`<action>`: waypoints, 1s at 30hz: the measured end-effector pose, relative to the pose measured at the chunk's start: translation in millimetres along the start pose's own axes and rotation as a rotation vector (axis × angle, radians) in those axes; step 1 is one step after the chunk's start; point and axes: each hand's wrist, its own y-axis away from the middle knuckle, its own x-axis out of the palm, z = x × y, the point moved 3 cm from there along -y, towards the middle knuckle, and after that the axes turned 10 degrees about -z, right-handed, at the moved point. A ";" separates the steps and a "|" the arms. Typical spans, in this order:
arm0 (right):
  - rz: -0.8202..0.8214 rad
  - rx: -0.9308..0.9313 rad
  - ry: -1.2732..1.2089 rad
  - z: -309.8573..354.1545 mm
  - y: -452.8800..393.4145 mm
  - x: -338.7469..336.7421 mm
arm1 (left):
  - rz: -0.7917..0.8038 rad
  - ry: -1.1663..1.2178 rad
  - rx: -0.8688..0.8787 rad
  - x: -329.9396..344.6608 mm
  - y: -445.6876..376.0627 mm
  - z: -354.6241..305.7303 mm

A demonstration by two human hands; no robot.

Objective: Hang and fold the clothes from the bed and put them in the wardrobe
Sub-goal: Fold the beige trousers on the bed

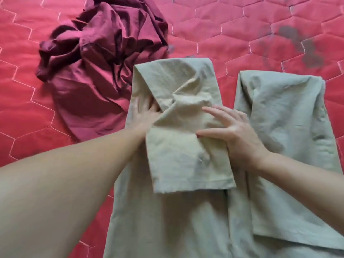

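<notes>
While both flat hands, left hand (144, 113), right hand (236, 135), press it, wrinkled pale-green garment (186, 164), legs folded back

Place: a bedroom in a home, seen close over the bed.
Bed: a red quilted cover (242, 21) fills the whole view, stitched in a pale hexagon pattern, with dark grey smudges toward the upper right.
Laundry: pale green trousers (167, 220) are spread flat on the cover, both legs folded back; a crumpled maroon garment (96, 58) lies in a heap just beside them.
Person: bare forearms reach over the cloth.
</notes>
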 end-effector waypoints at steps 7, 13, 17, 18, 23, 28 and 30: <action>-0.146 0.574 -0.335 12.3 7.8 -6.3 | -0.656 0.645 -0.097 -10.3 14.0 36.5; -0.108 0.866 -0.757 35.1 5.1 2.4 | -0.031 1.378 -0.472 -37.9 16.4 12.5; 0.170 0.881 -0.947 41.4 9.8 4.6 | -0.310 1.149 -0.459 -47.9 5.5 26.0; 0.218 0.922 -1.024 43.3 11.3 6.0 | -0.329 1.156 -0.446 -47.5 4.5 32.9; 0.330 0.922 -0.852 36.9 20.5 19.8 | -0.050 1.067 -0.517 -22.3 25.8 47.8; 0.326 0.977 -0.923 34.8 20.1 19.0 | -0.078 1.110 -0.526 -20.9 29.8 49.7; 0.333 0.981 -0.935 37.7 19.2 17.5 | 0.054 1.085 -0.534 -20.0 35.0 48.3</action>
